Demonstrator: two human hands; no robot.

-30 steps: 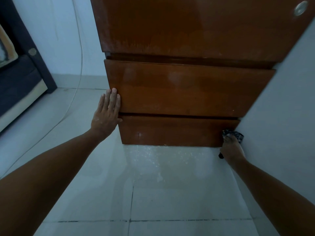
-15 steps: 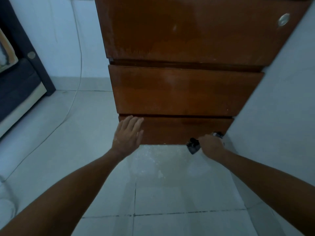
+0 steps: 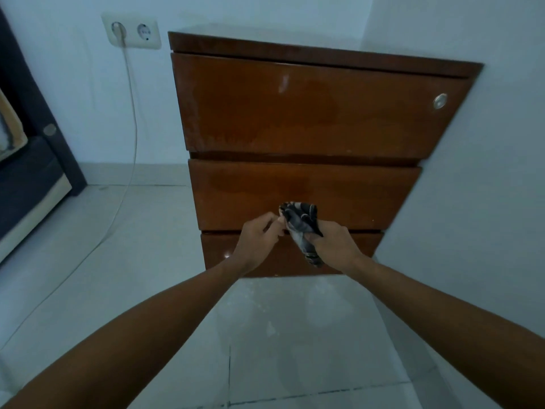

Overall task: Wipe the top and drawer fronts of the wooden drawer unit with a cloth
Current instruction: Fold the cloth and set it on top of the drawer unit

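At the far left edge of the view a dark piece of furniture (image 3: 26,172) is cut off, so what it is cannot be made out; next to it a wall socket (image 3: 131,32) holds a plug whose cable (image 3: 129,149) drops to the floor (image 3: 141,237) and trails toward the lower left corner. The left hand (image 3: 259,240), which a second ago lay flat against the left end of the drawer fronts, has come off the wood and now pinches the upper edge of the cloth (image 3: 300,224) with its fingertips. The right hand (image 3: 333,246), which was wiping low at the right end of the bottom drawer, has lifted away and is closed around the middle of the cloth, the dark patterned fabric bunching above the fist and a tail hanging below it. Both hands meet in front of the gap between the middle and bottom drawers, apparently clear of the wood, though that is hard to judge. The view has also tipped up, so the whole drawer unit (image 3: 309,113) stands in sight against the right wall (image 3: 472,202). This looks like refolding the cloth between passes, with the bottom front probably done. The top surface shows only as a thin edge, so whether it is wiped cannot be told; the drawer fronts carry faint smears, perhaps damp, and a small round fitting (image 3: 440,100) sits near the top drawer's right end.
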